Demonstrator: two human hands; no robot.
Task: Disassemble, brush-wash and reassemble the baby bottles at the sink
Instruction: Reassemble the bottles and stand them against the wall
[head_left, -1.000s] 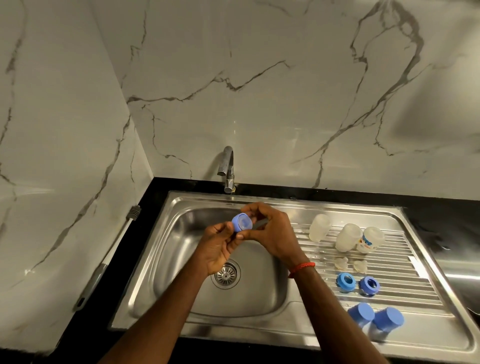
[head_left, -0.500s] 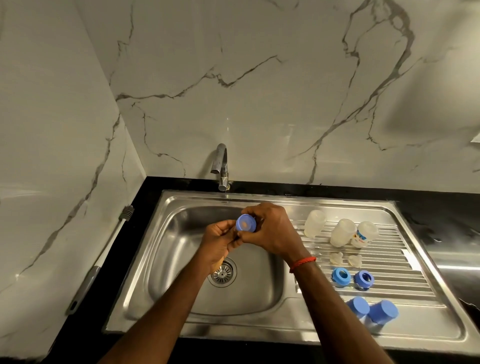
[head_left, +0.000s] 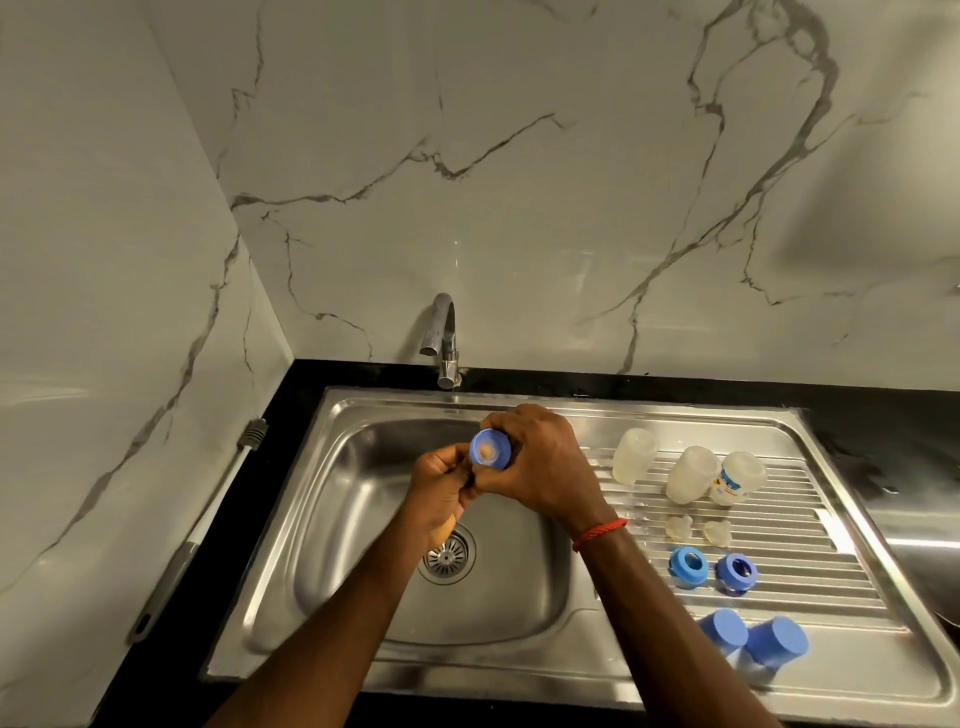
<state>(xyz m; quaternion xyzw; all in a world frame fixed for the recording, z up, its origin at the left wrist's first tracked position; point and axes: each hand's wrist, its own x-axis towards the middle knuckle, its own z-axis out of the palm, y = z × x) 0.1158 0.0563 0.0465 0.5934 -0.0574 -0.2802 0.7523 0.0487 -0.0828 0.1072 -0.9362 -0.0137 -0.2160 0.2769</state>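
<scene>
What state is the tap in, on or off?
Off, it seems: no stream of water shows between the tap and the sink basin below it.

White marble wall, veined grey, above a black countertop and silver steel sink. Blue dominates: a screw ring with a pale centre, two more rings and two caps. The bottles are cloudy white, one of them printed blue and orange. The wrist cord is red.

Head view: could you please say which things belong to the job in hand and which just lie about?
In hand: blue collar, held by left hand and right hand.
Lying about: three bottles, two teats, two collars, two caps on drainboard; brush on counter.
</scene>
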